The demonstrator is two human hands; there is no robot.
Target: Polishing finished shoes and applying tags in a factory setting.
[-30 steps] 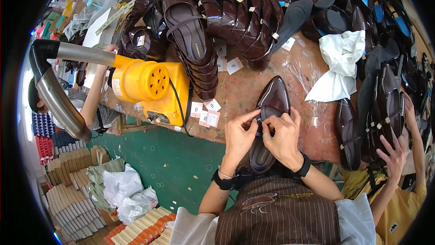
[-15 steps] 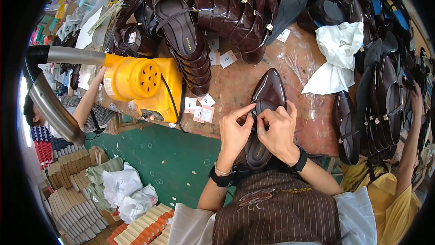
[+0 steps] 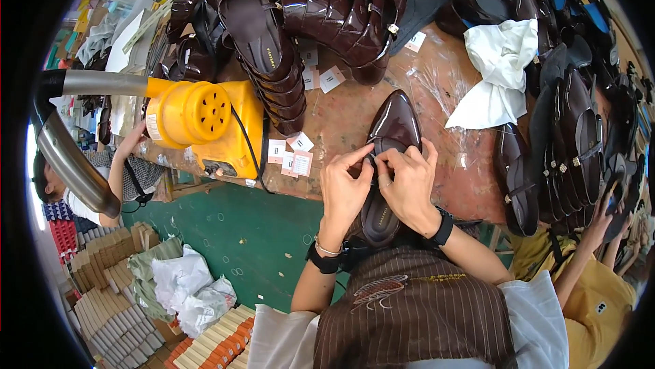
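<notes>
A glossy dark brown pointed flat shoe (image 3: 394, 123) lies toe-away on the worn brown workbench (image 3: 341, 113), its heel hanging over the near edge. My left hand (image 3: 344, 188) and my right hand (image 3: 409, 181) meet over its middle, fingertips pinching at the shoe's throat. What the fingertips pinch is too small to tell. A dark wristband sits on each of my wrists.
A yellow blower machine (image 3: 205, 120) with a metal pipe (image 3: 65, 144) stands left. Small white tags (image 3: 290, 154) lie beside it. Several brown shoes (image 3: 321, 7) pile at the back, dark ones (image 3: 573, 144) right, near a white cloth (image 3: 495, 72). Other people work at left (image 3: 112, 171) and right (image 3: 600, 267).
My hands stay on the shoe with only small finger shifts. The view has drifted slightly, so the bench appears lower and closer.
</notes>
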